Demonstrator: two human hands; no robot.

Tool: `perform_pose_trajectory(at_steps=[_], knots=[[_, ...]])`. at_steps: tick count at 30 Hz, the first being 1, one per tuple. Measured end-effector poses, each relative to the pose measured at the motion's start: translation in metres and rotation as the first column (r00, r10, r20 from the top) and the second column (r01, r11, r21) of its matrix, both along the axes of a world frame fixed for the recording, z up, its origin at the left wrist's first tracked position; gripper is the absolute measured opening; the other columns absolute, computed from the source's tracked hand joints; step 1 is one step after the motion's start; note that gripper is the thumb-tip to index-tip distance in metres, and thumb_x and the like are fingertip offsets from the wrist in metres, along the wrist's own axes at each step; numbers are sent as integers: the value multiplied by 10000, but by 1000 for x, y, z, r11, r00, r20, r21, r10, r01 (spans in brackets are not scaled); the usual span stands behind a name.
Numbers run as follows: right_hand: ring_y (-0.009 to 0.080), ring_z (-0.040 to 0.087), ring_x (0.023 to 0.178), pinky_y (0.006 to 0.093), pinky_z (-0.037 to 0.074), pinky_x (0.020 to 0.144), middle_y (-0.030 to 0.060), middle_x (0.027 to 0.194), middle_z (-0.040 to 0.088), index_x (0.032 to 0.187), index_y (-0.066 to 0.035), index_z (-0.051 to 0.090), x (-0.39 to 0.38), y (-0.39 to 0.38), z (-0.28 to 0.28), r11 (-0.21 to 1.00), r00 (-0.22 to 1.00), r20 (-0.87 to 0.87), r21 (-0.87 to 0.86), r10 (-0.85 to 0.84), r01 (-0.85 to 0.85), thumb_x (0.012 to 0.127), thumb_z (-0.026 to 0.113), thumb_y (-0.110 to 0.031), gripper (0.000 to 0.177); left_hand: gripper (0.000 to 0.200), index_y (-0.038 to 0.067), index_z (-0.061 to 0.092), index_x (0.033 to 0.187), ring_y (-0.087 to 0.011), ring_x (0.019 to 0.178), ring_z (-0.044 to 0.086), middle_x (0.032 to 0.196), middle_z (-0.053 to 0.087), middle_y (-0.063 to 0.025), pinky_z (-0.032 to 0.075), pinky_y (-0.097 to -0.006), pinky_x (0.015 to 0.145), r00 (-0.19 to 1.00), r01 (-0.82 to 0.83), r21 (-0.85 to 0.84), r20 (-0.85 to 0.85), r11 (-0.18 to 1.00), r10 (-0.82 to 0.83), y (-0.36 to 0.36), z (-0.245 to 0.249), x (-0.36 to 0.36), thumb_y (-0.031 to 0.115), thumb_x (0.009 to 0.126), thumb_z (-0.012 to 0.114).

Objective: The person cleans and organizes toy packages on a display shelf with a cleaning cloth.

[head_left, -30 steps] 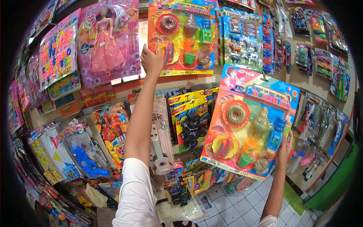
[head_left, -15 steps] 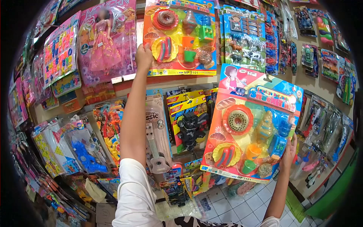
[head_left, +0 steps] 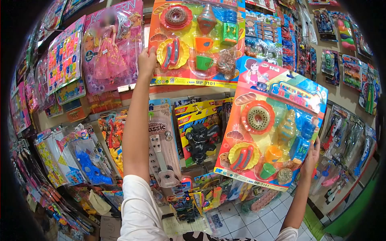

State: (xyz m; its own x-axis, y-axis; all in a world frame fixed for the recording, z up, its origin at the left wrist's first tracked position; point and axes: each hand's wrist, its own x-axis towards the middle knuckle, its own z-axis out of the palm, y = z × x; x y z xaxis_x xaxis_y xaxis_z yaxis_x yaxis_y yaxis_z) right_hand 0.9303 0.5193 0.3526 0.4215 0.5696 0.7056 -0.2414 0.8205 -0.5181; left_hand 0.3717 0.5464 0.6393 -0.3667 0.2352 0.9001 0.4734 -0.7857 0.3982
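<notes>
My left hand (head_left: 147, 62) is closed on the left edge of a carded toy food set (head_left: 215, 76) at the top centre. Under its clear plastic are a doughnut, hot dogs on a yellow plate, an ice cream and small cups. A second, matching toy food set (head_left: 245, 100) hangs tilted to the right and lower down. At its lower right edge, my right hand (head_left: 311, 157) grips the card, with part of the fingers hidden behind it. The upper corner of the lower card overlaps or nearly meets the upper card.
A boxed doll in a pink dress (head_left: 107, 56) hangs at left. Below are a toy guitar pack (head_left: 165, 176), a black robot figure (head_left: 200, 142) and a blue toy gun (head_left: 91, 165). Packed toys line the right wall, above a tiled floor (head_left: 257, 225).
The upper toy food set has come closer and looks larger, covering more of the animal pack behind it. The lower set has shifted slightly up and right with my right hand.
</notes>
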Motion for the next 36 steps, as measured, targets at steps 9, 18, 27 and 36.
perform_pose_trajectory(at_steps=[9, 18, 27, 36], knots=[[144, 585, 1015, 268, 514, 814, 102, 1228, 536, 1366, 0, 346, 42, 39, 116, 987, 992, 123, 159, -1, -18, 934, 504, -92, 469, 244, -15, 589, 1031, -101, 765, 546, 824, 594, -44, 451, -266, 702, 938, -342, -46, 45, 939, 343, -119, -165, 2, 196, 962, 488], [120, 602, 757, 265, 492, 619, 75, 897, 648, 1288, -41, 462, -171, 118, 305, 917, 934, 186, 206, 305, -341, 923, 567, -175, 403, 262, -54, 539, 1098, -140, 898, 556, 999, 603, -83, 438, -270, 800, 881, -282, -239, 318, 929, 349, -219, -346, 12, 166, 976, 463], [85, 543, 717, 241, 450, 638, 33, 888, 618, 1283, 10, 471, -267, 145, 355, 925, 927, 196, 151, 319, -350, 930, 520, -99, 373, 271, -47, 498, 1155, -142, 835, 596, 1000, 618, -94, 485, -268, 720, 795, -182, -299, 516, 937, 319, -282, -420, 13, 157, 984, 445], [105, 573, 820, 262, 476, 705, 57, 1002, 632, 1315, -14, 469, -267, 178, 367, 975, 951, 256, 94, 172, -201, 921, 568, -157, 431, 378, -34, 451, 1225, -154, 788, 636, 982, 632, -110, 524, -278, 654, 727, -210, -304, 586, 929, 357, -315, -464, -5, 257, 985, 456]])
